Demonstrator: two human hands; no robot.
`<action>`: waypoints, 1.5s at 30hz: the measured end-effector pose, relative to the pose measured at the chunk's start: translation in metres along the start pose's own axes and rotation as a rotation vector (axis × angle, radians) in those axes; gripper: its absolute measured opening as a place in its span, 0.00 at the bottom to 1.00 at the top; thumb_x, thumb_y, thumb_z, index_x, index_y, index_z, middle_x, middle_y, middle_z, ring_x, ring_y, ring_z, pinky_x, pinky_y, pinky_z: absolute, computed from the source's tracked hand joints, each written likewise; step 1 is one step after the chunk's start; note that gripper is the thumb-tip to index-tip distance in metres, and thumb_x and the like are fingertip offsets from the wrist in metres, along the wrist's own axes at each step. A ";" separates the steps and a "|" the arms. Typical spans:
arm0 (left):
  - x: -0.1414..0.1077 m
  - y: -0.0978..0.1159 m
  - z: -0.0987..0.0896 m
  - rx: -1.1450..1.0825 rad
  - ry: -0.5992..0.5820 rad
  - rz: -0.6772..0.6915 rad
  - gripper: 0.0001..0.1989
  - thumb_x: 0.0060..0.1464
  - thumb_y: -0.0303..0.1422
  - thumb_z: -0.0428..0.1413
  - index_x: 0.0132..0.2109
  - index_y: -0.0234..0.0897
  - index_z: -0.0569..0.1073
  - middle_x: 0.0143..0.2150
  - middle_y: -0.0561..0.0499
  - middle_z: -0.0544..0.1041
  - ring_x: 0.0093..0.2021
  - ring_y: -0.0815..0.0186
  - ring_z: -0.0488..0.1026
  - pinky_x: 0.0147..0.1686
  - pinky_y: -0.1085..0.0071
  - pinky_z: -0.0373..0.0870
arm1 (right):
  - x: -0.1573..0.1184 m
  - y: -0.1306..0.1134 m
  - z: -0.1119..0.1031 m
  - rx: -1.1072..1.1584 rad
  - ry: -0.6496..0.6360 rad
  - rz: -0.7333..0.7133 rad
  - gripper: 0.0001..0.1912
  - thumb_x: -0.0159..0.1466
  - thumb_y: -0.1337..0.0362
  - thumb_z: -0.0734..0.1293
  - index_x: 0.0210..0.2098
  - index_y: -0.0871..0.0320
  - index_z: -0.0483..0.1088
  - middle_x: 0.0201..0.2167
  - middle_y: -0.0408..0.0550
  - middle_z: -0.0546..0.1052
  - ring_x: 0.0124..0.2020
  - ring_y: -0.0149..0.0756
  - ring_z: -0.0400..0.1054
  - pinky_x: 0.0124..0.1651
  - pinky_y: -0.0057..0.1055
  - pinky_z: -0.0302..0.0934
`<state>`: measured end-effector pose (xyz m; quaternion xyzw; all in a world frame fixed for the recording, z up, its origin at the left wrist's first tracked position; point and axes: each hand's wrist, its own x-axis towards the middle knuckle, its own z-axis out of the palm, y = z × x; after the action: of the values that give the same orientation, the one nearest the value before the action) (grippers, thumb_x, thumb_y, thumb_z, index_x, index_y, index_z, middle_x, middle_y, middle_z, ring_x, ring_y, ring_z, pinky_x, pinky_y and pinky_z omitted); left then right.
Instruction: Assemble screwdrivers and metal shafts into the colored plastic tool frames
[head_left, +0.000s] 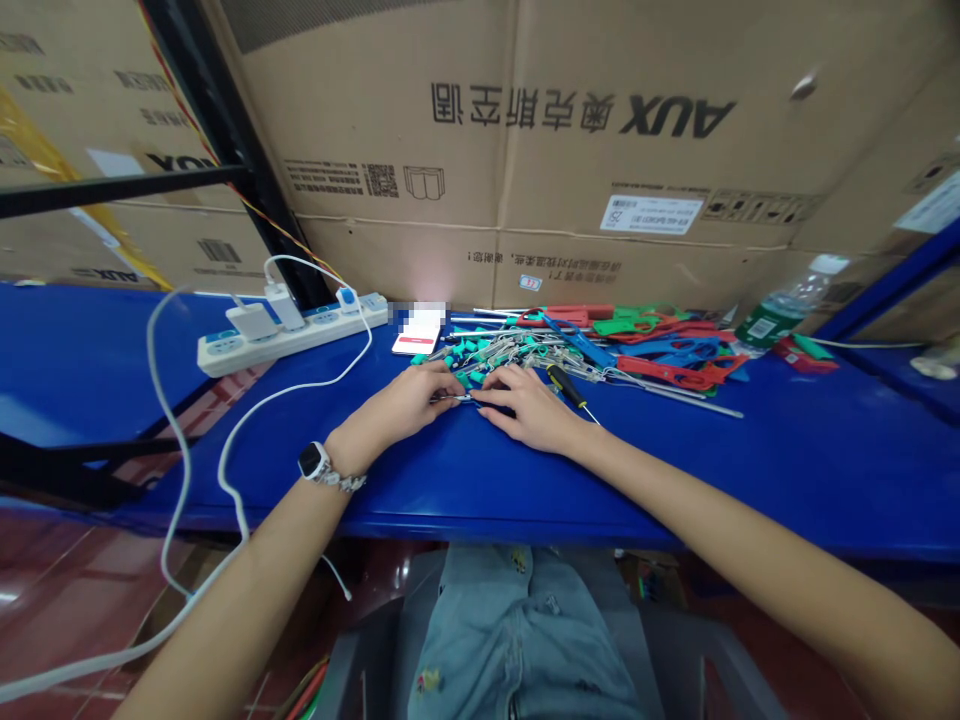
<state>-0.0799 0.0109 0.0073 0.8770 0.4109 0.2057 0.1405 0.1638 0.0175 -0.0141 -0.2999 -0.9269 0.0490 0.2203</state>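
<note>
My left hand (424, 400), with a watch (313, 460) on its wrist, pinches one end of a small, thin metal piece (463, 398) just above the blue table. At the piece's other end are the closed fingertips of my right hand (529, 408). The piece is too small to name and my fingers partly cover it. Right behind both hands lies a pile of small metal parts with green ends (517, 350). A black and yellow screwdriver (568, 387) rests on the table beside my right hand.
Red, blue and green plastic handles (667, 345) and metal rods are heaped at the back right, near a green-labelled bottle (787, 305). A lit phone (420, 330) and a power strip (292, 335) with white cables lie left. Cardboard boxes (525, 170) stand behind the blue table (787, 470).
</note>
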 end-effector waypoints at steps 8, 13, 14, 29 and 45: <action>-0.003 0.000 -0.002 0.025 -0.004 -0.025 0.09 0.65 0.28 0.56 0.44 0.38 0.82 0.45 0.45 0.79 0.43 0.59 0.77 0.47 0.61 0.74 | 0.001 -0.001 0.001 0.027 -0.004 0.040 0.15 0.73 0.61 0.67 0.57 0.52 0.78 0.50 0.54 0.77 0.54 0.46 0.68 0.59 0.49 0.61; -0.003 -0.003 -0.001 0.051 0.000 -0.040 0.08 0.64 0.27 0.57 0.44 0.37 0.82 0.45 0.45 0.79 0.42 0.60 0.77 0.47 0.62 0.74 | 0.001 -0.002 0.000 0.021 -0.017 0.047 0.15 0.73 0.62 0.66 0.57 0.53 0.78 0.50 0.54 0.77 0.55 0.46 0.68 0.60 0.49 0.61; -0.003 -0.003 -0.001 0.060 -0.002 -0.036 0.09 0.64 0.27 0.57 0.44 0.37 0.83 0.46 0.44 0.79 0.42 0.60 0.77 0.47 0.62 0.73 | 0.001 -0.002 0.000 0.020 -0.017 0.049 0.15 0.73 0.62 0.66 0.57 0.52 0.78 0.50 0.54 0.77 0.54 0.46 0.68 0.60 0.49 0.61; -0.006 0.009 0.001 0.082 0.015 -0.055 0.07 0.66 0.27 0.54 0.45 0.37 0.78 0.46 0.44 0.78 0.42 0.60 0.77 0.44 0.63 0.75 | 0.000 0.001 0.003 0.098 0.024 0.059 0.15 0.72 0.63 0.67 0.56 0.51 0.78 0.50 0.53 0.76 0.55 0.46 0.68 0.62 0.51 0.61; -0.005 0.005 0.001 0.031 0.018 -0.030 0.09 0.66 0.27 0.56 0.43 0.37 0.82 0.45 0.44 0.79 0.44 0.60 0.77 0.48 0.62 0.75 | 0.000 0.002 0.003 0.106 0.020 0.050 0.14 0.72 0.63 0.67 0.55 0.53 0.78 0.49 0.53 0.76 0.54 0.46 0.68 0.62 0.50 0.62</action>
<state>-0.0793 0.0039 0.0070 0.8708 0.4286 0.2049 0.1264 0.1637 0.0190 -0.0176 -0.3116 -0.9129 0.1006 0.2439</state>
